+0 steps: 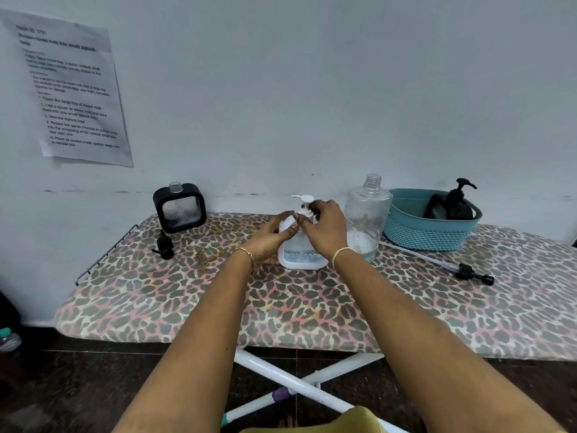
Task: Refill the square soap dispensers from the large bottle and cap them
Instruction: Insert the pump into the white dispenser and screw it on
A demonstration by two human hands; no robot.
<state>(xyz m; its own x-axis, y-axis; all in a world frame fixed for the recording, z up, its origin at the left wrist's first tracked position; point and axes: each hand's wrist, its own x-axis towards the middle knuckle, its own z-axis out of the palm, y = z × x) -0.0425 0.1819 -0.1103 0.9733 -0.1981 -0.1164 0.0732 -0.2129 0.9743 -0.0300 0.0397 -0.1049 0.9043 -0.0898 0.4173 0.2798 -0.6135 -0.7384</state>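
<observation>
A: While the left hand point(271, 237) clamps the white square dispenser point(301, 250) upright near the board's point(312, 307) back edge, the right hand point(324, 231) pinches its pump collar point(307, 210), probably threading it on.

B: Neighbours?

A: Large bottle point(367, 214) open just right of it, its long pump point(443, 264) lying toward the right end. Black dispenser point(179, 206) uncapped at back left, its pump point(164, 245) beside it. Basket point(432, 226) holds a capped one. Nothing blocks.
</observation>
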